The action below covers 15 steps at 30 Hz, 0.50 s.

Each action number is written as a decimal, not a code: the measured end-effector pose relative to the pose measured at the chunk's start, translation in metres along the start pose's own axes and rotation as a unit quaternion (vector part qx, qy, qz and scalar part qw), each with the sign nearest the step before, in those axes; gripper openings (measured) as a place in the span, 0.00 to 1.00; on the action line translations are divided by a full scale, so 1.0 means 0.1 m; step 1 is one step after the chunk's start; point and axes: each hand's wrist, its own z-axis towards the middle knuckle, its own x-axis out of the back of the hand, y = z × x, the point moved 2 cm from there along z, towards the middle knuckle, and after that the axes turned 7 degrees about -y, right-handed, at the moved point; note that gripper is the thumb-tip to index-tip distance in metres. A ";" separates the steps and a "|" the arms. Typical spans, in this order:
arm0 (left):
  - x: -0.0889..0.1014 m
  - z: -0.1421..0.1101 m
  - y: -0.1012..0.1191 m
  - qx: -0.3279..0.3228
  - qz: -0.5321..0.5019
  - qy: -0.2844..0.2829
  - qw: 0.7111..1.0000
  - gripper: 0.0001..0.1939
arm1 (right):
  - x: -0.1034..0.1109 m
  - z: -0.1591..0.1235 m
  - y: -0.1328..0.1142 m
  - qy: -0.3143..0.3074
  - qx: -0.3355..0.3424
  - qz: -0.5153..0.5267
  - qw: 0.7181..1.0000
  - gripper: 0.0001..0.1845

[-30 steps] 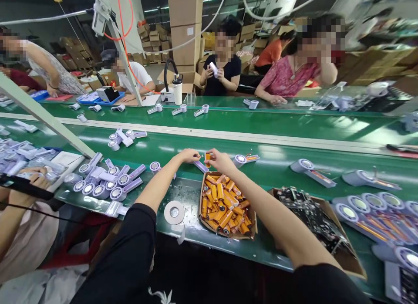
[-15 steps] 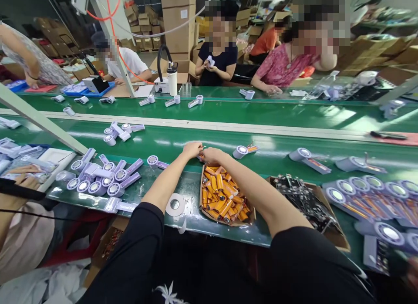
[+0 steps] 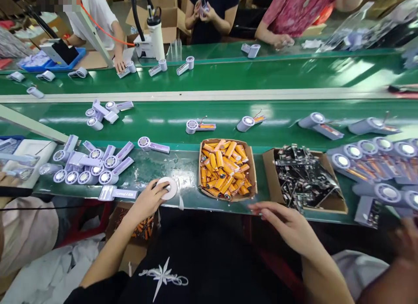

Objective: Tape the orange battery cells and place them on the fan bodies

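My left hand (image 3: 147,203) is at the table's front edge, its fingers closed over the left side of a flat roll of white tape (image 3: 171,189). A loose strip of tape hangs from that roll. To the right, my right hand (image 3: 287,225) hovers by the edge with fingers stretched out and nothing visible in them. Between my hands stands a cardboard box of orange battery cells (image 3: 225,169). A second carton of black circuit boards (image 3: 303,177) lies just beyond my right hand. On the green belt, a lilac handheld fan (image 3: 200,126) shows an orange cell in its handle.
Lilac fans (image 3: 94,162) are heaped on the left of the table, and more fan bodies (image 3: 375,151) are stacked at the right. Single fans lie along the belt (image 3: 156,110). A dividing rail (image 3: 196,96) crosses behind. Co-workers sit opposite and at both sides.
Both hands have come back from beyond the battery box: the left to the tape roll, the right to the table's edge. The fan now lies free on the belt. My view has tilted down.
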 end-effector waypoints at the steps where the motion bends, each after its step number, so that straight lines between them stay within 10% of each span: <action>1: 0.05 -0.02 0.07 0.007 0.006 0.023 1.000 0.13 | -0.16 0.03 -0.05 -0.006 -0.004 0.029 1.000 0.24; 9: 0.56 0.34 0.34 -0.081 -0.003 0.144 0.986 0.16 | -1.37 0.59 -0.89 -0.308 0.177 0.025 0.934 0.23; 12: 0.61 0.20 0.15 -0.036 0.028 0.204 0.978 0.18 | -1.44 0.55 -0.81 -0.355 0.202 -0.139 0.902 0.18; 15: 0.55 -0.01 0.04 0.027 0.023 0.249 0.968 0.17 | -1.19 0.57 -0.58 -0.275 0.158 -0.239 0.918 0.15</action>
